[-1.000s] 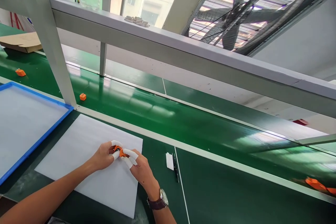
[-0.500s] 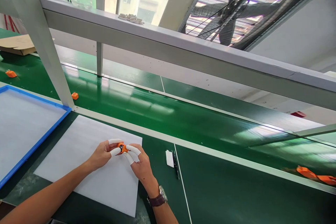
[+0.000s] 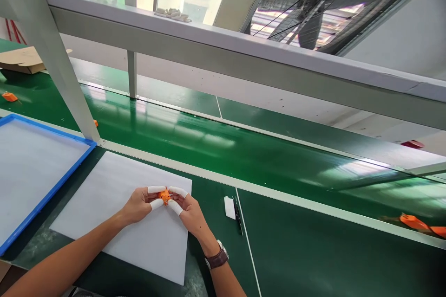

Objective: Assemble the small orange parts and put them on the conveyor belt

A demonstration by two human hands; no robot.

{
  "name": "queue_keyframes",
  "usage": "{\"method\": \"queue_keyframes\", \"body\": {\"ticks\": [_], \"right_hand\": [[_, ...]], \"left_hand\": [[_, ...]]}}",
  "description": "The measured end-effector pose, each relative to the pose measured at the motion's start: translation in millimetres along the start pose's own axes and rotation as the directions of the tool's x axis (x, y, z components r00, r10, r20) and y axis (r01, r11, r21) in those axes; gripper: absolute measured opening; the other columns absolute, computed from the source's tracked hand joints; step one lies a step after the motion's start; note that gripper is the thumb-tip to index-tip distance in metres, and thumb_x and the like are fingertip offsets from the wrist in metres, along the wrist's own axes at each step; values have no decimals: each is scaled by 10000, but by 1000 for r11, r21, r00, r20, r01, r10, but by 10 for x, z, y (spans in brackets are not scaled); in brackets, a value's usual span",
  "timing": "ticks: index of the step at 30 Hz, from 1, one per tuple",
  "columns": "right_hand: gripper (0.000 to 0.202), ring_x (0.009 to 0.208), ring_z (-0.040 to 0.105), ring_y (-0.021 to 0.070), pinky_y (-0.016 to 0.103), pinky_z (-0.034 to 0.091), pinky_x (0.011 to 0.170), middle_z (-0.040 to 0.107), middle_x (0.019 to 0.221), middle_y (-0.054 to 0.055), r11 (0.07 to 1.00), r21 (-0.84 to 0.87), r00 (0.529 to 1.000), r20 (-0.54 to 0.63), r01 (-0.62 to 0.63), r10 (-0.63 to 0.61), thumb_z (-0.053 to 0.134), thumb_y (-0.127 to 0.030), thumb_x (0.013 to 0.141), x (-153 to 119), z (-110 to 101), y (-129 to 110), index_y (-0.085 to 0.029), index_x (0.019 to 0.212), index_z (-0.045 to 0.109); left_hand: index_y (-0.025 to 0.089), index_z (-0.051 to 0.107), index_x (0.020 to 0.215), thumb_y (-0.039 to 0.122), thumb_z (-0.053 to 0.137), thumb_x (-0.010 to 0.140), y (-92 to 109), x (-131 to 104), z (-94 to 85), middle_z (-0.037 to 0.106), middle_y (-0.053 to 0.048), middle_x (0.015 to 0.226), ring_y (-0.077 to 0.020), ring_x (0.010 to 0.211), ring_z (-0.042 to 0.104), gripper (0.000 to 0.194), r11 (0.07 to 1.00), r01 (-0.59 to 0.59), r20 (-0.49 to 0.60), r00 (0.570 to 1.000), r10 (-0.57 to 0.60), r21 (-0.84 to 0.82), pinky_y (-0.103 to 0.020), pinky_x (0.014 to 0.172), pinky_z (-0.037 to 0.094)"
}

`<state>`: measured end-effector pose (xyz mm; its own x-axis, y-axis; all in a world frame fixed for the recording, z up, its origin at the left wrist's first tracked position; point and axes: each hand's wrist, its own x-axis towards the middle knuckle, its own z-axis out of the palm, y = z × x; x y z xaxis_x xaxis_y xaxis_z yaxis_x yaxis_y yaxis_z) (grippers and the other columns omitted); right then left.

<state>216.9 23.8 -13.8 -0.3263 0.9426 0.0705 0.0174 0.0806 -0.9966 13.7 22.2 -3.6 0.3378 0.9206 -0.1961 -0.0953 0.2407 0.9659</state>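
A small orange plastic piece is held up between both hands, above a white sheet. From the left, my left hand pinches it with thumb and index finger. My right hand grips its right side the same way, a watch on that wrist. White finger cots cover the thumbs and index fingers. Fingertips hide part of the piece, and its exact kind is unclear.
A blue-edged white tray lies at left. Right of the sheet are a small white card and a thin dark tool. Beyond a pale rail runs a green belt carrying orange pieces. A slanted post stands at left.
The orange piece has been turned between my fingers; its dark marked face no longer shows. My right fingers have shifted their grip. Orange pieces on the belt sit slightly differently as the view shifts.
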Motion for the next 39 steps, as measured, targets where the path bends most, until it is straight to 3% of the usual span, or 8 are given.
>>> {"method": "queue_keyframes", "body": {"ticks": [3,7,13,20,25,32,35,39], "right_hand": [[430,1125,696,268,477,585,989,721,1226,70,997,37,997,21,-71,70,700,-428,885,8,18,15,-278,1281,629],[429,1078,718,273,476,599,967,745,1175,68,997,27,997,12,-75,75,711,-472,862,26,35,25,-267,1236,666],[458,1094,711,266,461,600,967,735,1194,81,995,57,996,-4,-86,86,713,-462,861,28,53,35,-252,1263,648],[474,1140,687,266,485,572,992,716,1241,76,997,31,996,63,-70,67,650,-439,919,23,-51,43,-260,1355,593],[283,1006,702,230,392,602,865,723,1162,75,958,-280,988,-122,61,-99,524,-328,990,50,-73,149,-270,1218,683],[274,1015,669,223,394,575,886,706,1109,76,890,-404,959,-85,213,-269,521,-244,981,52,-35,236,-272,1199,685],[294,1013,667,217,391,570,889,703,1145,72,926,-335,977,-54,177,-206,529,-276,984,26,-33,193,-283,1246,663],[364,893,657,199,370,559,842,721,1064,46,958,-286,998,-38,33,-46,608,-349,938,6,-42,93,-286,1295,644]], "left_hand": [[192,682,1259,324,744,822,-26,-10,-4,703,-70,1290,-298,1227,640,460,1000,-26,42,999,25,18,-479,1120,477],[210,680,1265,337,711,848,-68,-10,-5,680,-58,1328,-297,1242,629,436,998,-36,65,997,32,58,-468,1116,482],[225,683,1260,329,683,874,-74,-10,37,699,-43,1300,-282,1234,637,400,996,4,-24,1000,-1,89,-449,1110,494],[214,717,1191,364,691,866,8,33,54,751,-51,1193,-292,1191,661,359,994,20,-62,998,-13,106,-443,1055,539],[226,729,1163,378,673,871,31,70,1,767,-40,1144,-276,1120,693,334,998,32,-44,999,-30,61,-428,1032,551],[214,707,1192,390,685,864,56,60,-27,734,-58,1227,-279,1147,679,373,998,61,-38,997,-61,14,-448,1064,523],[223,708,1197,379,674,880,58,62,-23,727,-50,1247,-281,1167,670,354,999,40,-35,999,-38,38,-445,1071,518],[245,680,1261,364,638,915,34,46,-16,702,-34,1296,-273,1216,644,368,997,7,27,1000,-9,82,-428,1089,506]]}}
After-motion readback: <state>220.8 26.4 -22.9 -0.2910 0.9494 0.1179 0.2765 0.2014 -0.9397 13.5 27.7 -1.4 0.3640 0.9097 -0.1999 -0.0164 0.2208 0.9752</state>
